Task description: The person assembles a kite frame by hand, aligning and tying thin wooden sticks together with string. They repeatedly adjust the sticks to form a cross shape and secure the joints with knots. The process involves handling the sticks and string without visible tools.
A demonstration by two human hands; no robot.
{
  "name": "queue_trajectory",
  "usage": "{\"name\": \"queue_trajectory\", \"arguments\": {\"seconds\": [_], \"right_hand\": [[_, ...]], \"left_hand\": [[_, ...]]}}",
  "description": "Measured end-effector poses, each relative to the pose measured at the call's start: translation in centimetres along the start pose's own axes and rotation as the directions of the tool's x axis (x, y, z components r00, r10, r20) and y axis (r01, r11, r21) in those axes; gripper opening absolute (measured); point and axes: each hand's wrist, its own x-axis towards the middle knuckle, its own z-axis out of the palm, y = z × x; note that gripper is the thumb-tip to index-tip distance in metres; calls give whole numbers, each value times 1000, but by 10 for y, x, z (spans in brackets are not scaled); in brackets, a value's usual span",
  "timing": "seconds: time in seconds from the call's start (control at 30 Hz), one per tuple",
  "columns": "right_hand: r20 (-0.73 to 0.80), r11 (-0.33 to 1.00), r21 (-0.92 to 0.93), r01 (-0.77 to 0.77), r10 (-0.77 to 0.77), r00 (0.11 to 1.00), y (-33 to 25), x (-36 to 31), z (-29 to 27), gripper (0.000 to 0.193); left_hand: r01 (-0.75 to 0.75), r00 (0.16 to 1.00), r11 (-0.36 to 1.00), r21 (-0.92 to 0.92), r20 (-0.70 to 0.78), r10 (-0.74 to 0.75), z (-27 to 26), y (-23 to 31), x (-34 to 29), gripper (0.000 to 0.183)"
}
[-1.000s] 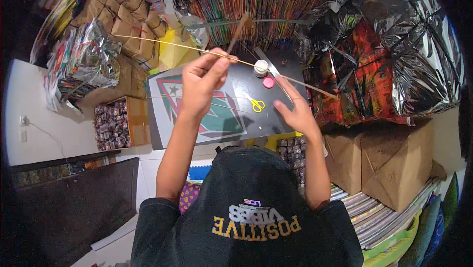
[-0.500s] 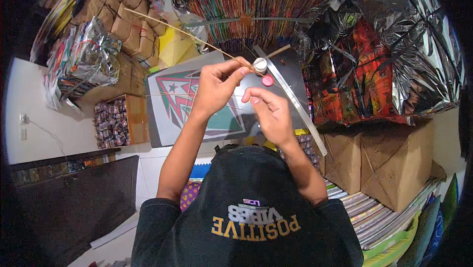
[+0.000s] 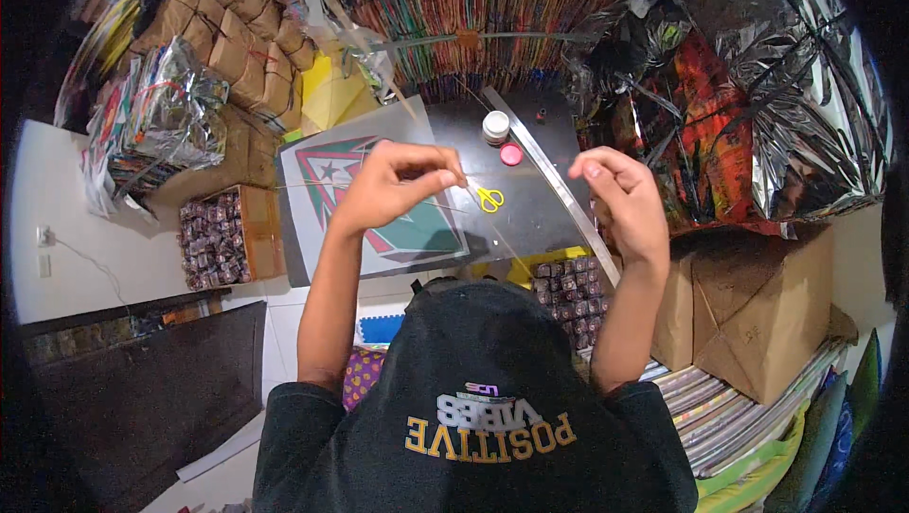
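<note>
My left hand (image 3: pixel 393 182) is closed in a pinch over the black work board, on a thin bamboo stick (image 3: pixel 409 108) that is smeared by motion and slants from the upper left. Farther right, my right hand (image 3: pixel 629 205) is raised past the ruler with its thumb and fingertips pressed together; whatever they hold is too fine to make out. Yellow-handled scissors (image 3: pixel 490 199) lie just beside my left fingertips. Partly under my left hand is a pale sheet (image 3: pixel 312 220) with a red, green and black star design. A white jar (image 3: pixel 495 126) stands beyond, near a pink lid (image 3: pixel 511 153).
A metal ruler (image 3: pixel 559 188) lies slantwise along the right of the black board (image 3: pixel 454 115). Boxes of small wrapped pieces (image 3: pixel 216 234) stand at the left and near right. Stacked colourful sheets (image 3: pixel 473 11), foil bundles (image 3: pixel 720 134) and cardboard boxes (image 3: pixel 757 314) crowd around.
My right hand has moved right, away from my left hand. My left hand has shifted down and left, and the stick has swung steeper. The scissors and jar now show more fully.
</note>
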Motion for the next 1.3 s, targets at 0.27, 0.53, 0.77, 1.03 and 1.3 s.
{"name": "queue_trajectory", "arguments": {"seconds": [0.27,0.53,0.77,1.03,1.3], "right_hand": [[127,938,-346,-26,74,989,102,3,-68,22],[77,631,-761,154,-148,986,139,-2,-23,34],[13,921,-61,386,-386,923,92,21,93,41],[122,981,158,110,-130,984,65,-1,99,19],[218,979,201,36,-80,973,42,1,98,19]], "left_hand": [[-116,851,925,-362,-517,-95,-21,-5,-3,16],[-55,800,960,-275,-588,-122,-15,2,9,18],[32,916,965,-259,-380,-132,36,6,19,16],[56,908,995,-86,-410,-86,32,6,19,16],[23,941,981,195,-336,45,38,-14,19,15]]}}
